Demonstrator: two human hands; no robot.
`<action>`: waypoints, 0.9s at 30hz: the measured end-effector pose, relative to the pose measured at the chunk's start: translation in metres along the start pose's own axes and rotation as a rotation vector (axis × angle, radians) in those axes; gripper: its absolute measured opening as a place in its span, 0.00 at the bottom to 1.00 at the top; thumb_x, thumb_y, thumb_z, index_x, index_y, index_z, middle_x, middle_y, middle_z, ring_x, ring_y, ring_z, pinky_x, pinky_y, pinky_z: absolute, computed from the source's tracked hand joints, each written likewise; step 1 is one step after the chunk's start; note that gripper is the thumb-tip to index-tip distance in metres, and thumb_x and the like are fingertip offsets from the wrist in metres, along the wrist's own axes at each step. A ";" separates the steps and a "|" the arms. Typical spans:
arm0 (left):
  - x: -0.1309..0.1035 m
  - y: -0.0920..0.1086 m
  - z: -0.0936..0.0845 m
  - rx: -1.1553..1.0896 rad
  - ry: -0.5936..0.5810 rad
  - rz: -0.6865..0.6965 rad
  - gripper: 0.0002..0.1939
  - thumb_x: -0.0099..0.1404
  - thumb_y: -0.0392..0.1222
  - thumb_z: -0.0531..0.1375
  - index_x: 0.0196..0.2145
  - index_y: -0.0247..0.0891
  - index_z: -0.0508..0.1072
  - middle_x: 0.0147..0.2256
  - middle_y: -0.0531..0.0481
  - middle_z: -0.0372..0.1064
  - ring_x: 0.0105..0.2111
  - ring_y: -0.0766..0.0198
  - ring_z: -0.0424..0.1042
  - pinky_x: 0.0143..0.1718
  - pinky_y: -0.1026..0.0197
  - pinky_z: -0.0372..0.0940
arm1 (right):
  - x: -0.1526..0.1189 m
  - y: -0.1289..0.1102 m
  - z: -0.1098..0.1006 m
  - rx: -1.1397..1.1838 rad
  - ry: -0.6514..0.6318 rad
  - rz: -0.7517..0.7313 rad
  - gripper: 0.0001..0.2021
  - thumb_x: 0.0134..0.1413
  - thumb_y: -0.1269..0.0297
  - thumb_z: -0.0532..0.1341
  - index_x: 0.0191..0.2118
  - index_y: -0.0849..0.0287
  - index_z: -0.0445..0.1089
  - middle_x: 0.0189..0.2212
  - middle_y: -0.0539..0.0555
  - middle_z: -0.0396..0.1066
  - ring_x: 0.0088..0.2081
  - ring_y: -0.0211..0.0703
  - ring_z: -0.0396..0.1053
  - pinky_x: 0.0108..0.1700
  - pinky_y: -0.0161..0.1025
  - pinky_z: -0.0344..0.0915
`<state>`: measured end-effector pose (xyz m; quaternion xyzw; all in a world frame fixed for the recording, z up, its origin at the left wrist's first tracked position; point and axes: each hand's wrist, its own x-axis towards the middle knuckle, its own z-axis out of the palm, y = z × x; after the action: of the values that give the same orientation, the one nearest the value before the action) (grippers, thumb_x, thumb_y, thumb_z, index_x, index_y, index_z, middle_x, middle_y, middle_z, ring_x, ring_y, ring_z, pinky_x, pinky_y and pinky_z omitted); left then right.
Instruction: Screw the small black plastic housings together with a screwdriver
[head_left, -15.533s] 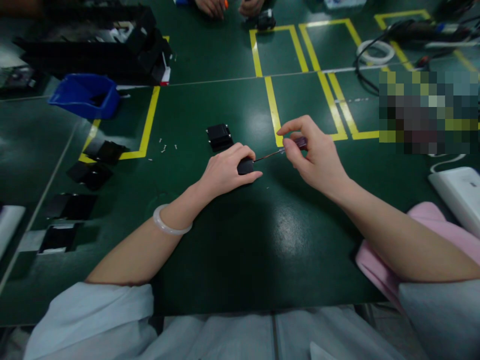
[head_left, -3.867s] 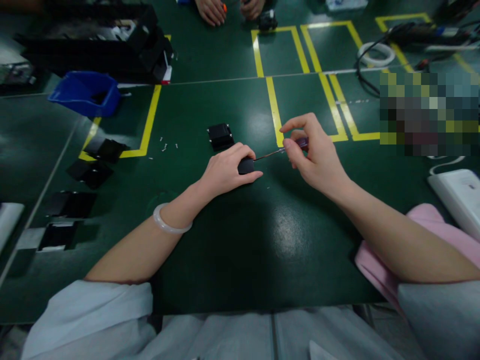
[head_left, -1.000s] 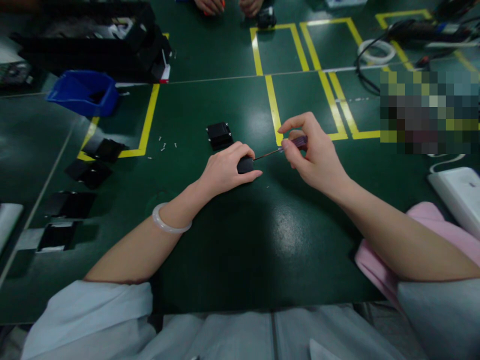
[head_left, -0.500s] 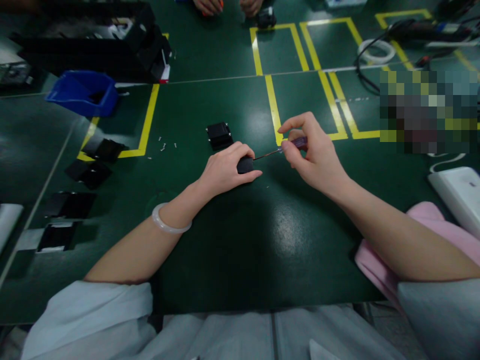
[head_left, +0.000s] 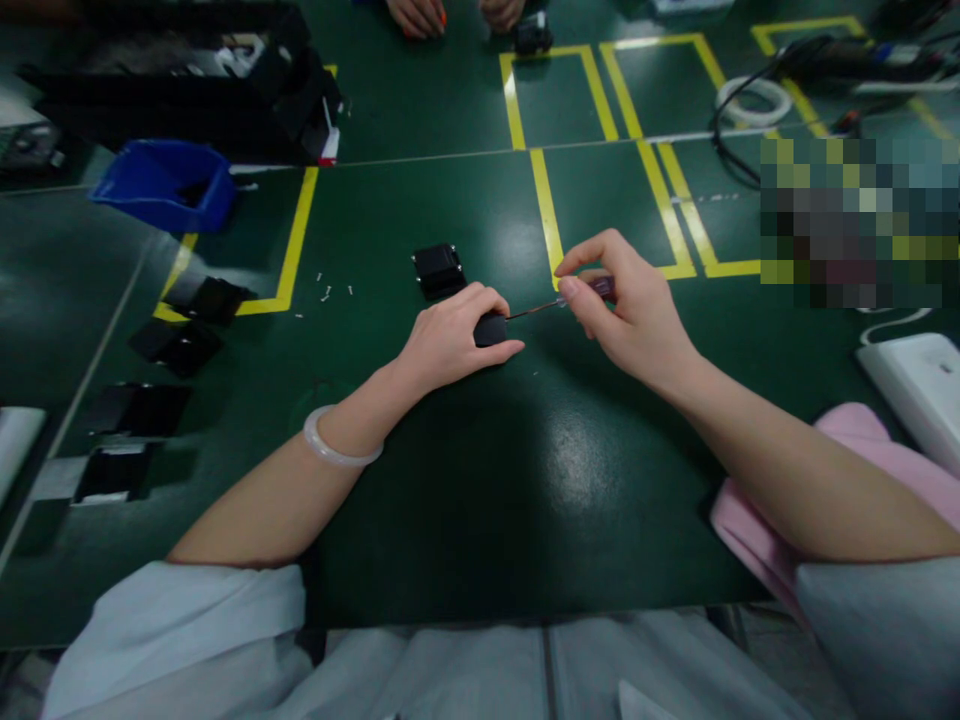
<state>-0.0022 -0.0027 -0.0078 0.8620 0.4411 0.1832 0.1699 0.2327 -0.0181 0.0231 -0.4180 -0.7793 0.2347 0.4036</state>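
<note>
My left hand (head_left: 455,338) is closed round a small black block (head_left: 491,330) on the green table, with thumb and fingers on opposite sides. My right hand (head_left: 619,305) grips a screwdriver (head_left: 601,287) by its purplish handle. The thin shaft points left, and its tip meets the right end of the block. Just behind my left hand lies another black part (head_left: 438,268) with small silver screws at its corners. Several loose screws (head_left: 327,293) are scattered on the table left of it.
At the left are a blue bin (head_left: 169,190), a large black tray (head_left: 187,95) and a column of black parts (head_left: 142,410). Another person's hands (head_left: 420,15) show at the top. A pink cloth (head_left: 862,450) and a white device (head_left: 919,385) lie right.
The fingers of my right hand have shifted slightly round the screwdriver handle. My left hand and the black block have not moved. The other person's hand at the top has shifted a little.
</note>
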 end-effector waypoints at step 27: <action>0.000 -0.004 -0.005 -0.026 -0.053 0.022 0.26 0.63 0.63 0.64 0.47 0.39 0.68 0.46 0.46 0.71 0.43 0.56 0.72 0.41 0.57 0.64 | 0.001 0.000 -0.002 -0.035 0.014 0.031 0.07 0.67 0.57 0.56 0.41 0.54 0.64 0.33 0.48 0.69 0.26 0.34 0.67 0.34 0.39 0.64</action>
<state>-0.0073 0.0004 -0.0055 0.8692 0.4243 0.1677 0.1907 0.2334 -0.0171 0.0248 -0.4387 -0.7738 0.2243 0.3980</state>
